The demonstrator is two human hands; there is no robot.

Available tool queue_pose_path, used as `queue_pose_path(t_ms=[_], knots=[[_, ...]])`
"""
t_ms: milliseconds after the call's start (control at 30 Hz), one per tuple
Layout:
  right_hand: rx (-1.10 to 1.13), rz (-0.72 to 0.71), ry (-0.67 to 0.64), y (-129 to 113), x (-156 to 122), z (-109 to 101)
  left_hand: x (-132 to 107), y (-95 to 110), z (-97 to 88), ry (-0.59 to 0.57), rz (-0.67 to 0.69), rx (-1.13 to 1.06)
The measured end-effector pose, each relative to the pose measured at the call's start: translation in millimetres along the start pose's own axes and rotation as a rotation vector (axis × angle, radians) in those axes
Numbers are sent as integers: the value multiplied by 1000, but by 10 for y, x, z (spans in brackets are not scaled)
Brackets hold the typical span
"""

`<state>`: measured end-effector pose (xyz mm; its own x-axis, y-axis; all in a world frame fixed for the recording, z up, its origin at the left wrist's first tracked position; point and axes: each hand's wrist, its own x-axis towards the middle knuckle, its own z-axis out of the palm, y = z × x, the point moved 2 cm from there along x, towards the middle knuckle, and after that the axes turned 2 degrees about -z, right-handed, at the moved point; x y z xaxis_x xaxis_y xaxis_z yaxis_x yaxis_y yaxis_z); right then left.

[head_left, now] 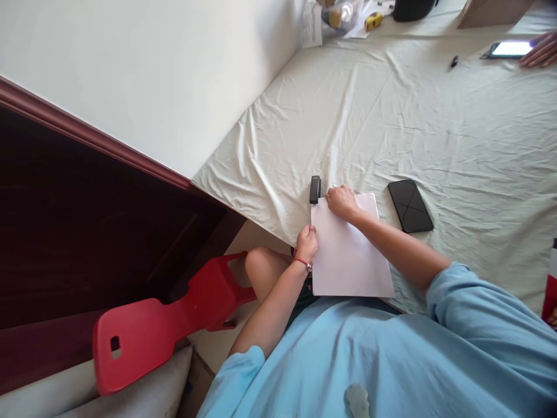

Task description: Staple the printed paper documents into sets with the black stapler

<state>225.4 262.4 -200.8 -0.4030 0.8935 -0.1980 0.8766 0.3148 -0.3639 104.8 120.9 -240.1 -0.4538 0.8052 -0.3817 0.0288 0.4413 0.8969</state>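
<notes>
Pinching some white paper [352, 261] by its left edge, right in front of me.
My left hand [307, 244] has that edge gripped, and my right hand [342, 201] is curled at the top edge, can't tell if it's actually pinching anything. Black stapler [315, 190] sits by the top left corner, dark-screened phone [410, 206] lies just off to the right on the wrinkled pale cloth [470, 151].
</notes>
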Motion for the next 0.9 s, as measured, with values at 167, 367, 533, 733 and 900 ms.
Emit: queue_pose_path(t_ms=[167,367,533,733,900], knots=[[29,23,14,-1,-4,11,-9,35,-41,-3,42,95],[57,2,33,-8,-46,-17,13,16,-112,1,22,155],[114,-97,176,13,-154,-29,-43,-8,-175,-7,14,152],[115,-422,337,-42,-267,-24,-68,-11,-215,-26,-9,157],[31,-538,228,-62,-279,4,-70,5,-209,-45,-19,165]])
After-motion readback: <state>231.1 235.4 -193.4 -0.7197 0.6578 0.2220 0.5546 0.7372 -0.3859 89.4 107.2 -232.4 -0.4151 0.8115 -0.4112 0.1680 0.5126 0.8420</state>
